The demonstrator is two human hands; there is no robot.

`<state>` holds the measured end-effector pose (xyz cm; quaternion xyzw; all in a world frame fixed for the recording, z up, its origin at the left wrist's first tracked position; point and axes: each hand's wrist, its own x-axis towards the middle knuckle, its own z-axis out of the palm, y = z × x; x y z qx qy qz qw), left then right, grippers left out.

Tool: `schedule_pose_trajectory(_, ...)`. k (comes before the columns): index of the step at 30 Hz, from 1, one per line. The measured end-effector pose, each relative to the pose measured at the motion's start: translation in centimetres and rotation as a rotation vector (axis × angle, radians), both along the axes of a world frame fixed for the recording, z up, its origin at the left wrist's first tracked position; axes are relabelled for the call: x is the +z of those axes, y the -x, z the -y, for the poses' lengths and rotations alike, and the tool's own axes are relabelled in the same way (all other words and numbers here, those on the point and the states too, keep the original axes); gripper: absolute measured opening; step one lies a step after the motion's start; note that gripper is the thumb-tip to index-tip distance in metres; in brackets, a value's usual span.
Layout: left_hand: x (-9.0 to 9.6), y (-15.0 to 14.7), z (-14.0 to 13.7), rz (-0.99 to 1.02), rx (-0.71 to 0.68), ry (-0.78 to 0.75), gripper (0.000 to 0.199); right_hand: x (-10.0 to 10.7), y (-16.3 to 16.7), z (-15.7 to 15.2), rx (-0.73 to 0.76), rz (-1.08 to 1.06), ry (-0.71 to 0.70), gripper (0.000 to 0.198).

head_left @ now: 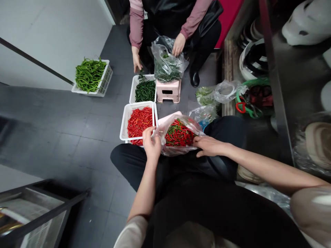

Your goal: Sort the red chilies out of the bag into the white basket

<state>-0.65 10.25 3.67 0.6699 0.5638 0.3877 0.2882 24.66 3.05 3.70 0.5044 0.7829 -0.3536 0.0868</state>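
Observation:
A clear plastic bag (169, 151) stands open in front of my knees, filled with red chilies (178, 134) that have green stems. My right hand (210, 146) reaches over the bag's right rim. Its fingers are bent against the chilies, and what they grip is hidden. Between the bag and a white basket (124, 120) of loose red chilies (140, 121) is my left hand (151, 144), its fingers curled closed by the basket's near right corner. Anything in them is too small to make out. Part of a second basket with red chilies shows beneath this one.
Opposite, a person (178, 44) handles a bag of green chilies (168, 70) on a pink stool (169, 91), beside a white basket of dark green chilies (145, 91). Long green peppers (89, 74) fill another basket at left. Plastic bags (207, 96) and a metal shelf (281, 113) stand right.

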Motion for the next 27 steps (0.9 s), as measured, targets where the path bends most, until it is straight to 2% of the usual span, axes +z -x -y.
schedule_pose_trajectory(1, 0.2, -1.1, 0.3, -0.007, -0.111, 0.01, 0.03, -0.2, 0.4, -0.3, -0.006, -0.066, 0.017, 0.029)
schedule_pose_trajectory(2, 0.1, -2.3, 0.4, -0.042, -0.253, 0.088, 0.028, -0.6, 0.8, -0.8, -0.028, -0.122, 0.032, 0.028)
schedule_pose_trajectory(4, -1.4, -4.2, 0.5, -0.257, -0.492, 0.329, 0.024, -1.5, 1.7, -1.9, -0.117, -0.126, 0.068, 0.03)
schedule_pose_trajectory(6, -3.7, -5.2, 0.4, -0.548, -0.551, 0.544, 0.018, -2.7, 2.5, -2.9, -0.224, 0.017, 0.101, 0.028)
schedule_pose_trajectory(8, -6.1, -5.1, 0.4, -0.662, -0.445, 0.651, 0.015, -4.0, 3.3, -3.5, -0.29, 0.144, 0.097, 0.023)
schedule_pose_trajectory(10, -8.0, -4.4, 0.6, -0.542, -0.305, 0.652, 0.031, -5.1, 4.2, -3.4, -0.35, 0.168, 0.036, 0.022)
schedule_pose_trajectory(12, -9.2, -3.8, 0.8, -0.324, -0.185, 0.601, 0.05, -6.1, 5.3, -3.1, -0.415, 0.148, -0.044, 0.023)
schedule_pose_trajectory(14, -10.1, -3.7, 1.0, -0.097, -0.098, 0.571, 0.059, -7.1, 6.5, -2.9, -0.478, 0.127, -0.087, 0.026)
schedule_pose_trajectory(16, -10.9, -4.0, 0.9, 0.101, -0.034, 0.601, 0.056, -8.2, 7.4, -2.8, -0.523, 0.093, -0.077, 0.03)
schedule_pose_trajectory(19, -11.8, -4.6, 0.7, 0.298, 0.007, 0.753, 0.042, -10.1, 7.8, -3.2, -0.626, -0.024, -0.027, 0.023)
schedule_pose_trajectory(21, -11.8, -4.7, 0.7, 0.394, -0.005, 0.826, 0.036, -11.1, 7.4, -3.4, -0.691, -0.174, -0.02, 0.019)
schedule_pose_trajectory(23, -11.4, -4.6, 0.8, 0.477, -0.04, 0.84, 0.035, -11.6, 6.9, -3.5, -0.731, -0.37, -0.021, 0.028)
schedule_pose_trajectory(25, -10.7, -4.4, 1.0, 0.531, -0.057, 0.84, 0.038, -11.6, 6.4, -3.5, -0.776, -0.568, -0.003, 0.033)
schedule_pose_trajectory(27, -9.7, -4.3, 1.4, 0.556, -0.059, 0.897, 0.038, -11.1, 6.3, -3.4, -0.847, -0.751, 0.081, 0.031)
